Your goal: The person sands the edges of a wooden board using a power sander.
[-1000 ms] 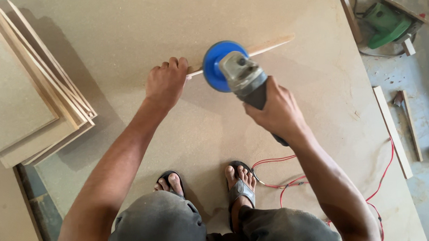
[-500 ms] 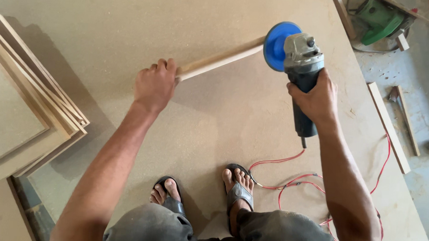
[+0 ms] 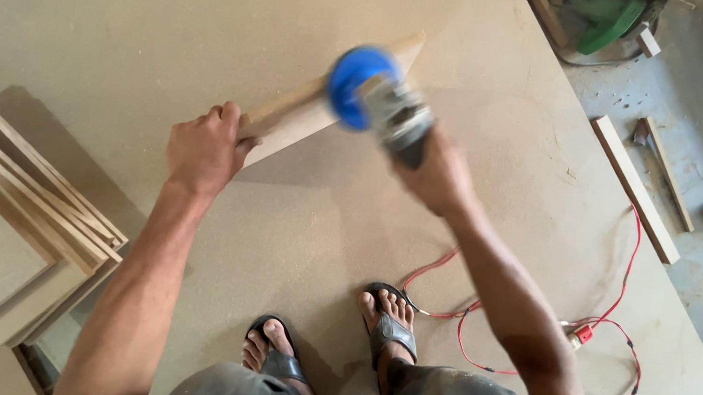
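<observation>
Brown fibreboard sheet [image 3: 217, 26] underfoot as work surface; narrow board piece [image 3: 308, 113] tilted on edge, clenched by left hand [image 3: 203, 148]. Right hand [image 3: 435, 173] gripping blurred blue-disc grinder [image 3: 372, 92] against it. Risk: kickback toward fingers; red cord [image 3: 473, 305] snagging feet.

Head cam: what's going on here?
A person stands in sandals on a large board sheet on the floor. The left hand grips one end of a narrow wooden piece, tilted up. The right hand holds a handheld sander with a blue disc against it; the tool is motion-blurred. A red cable trails right.
</observation>
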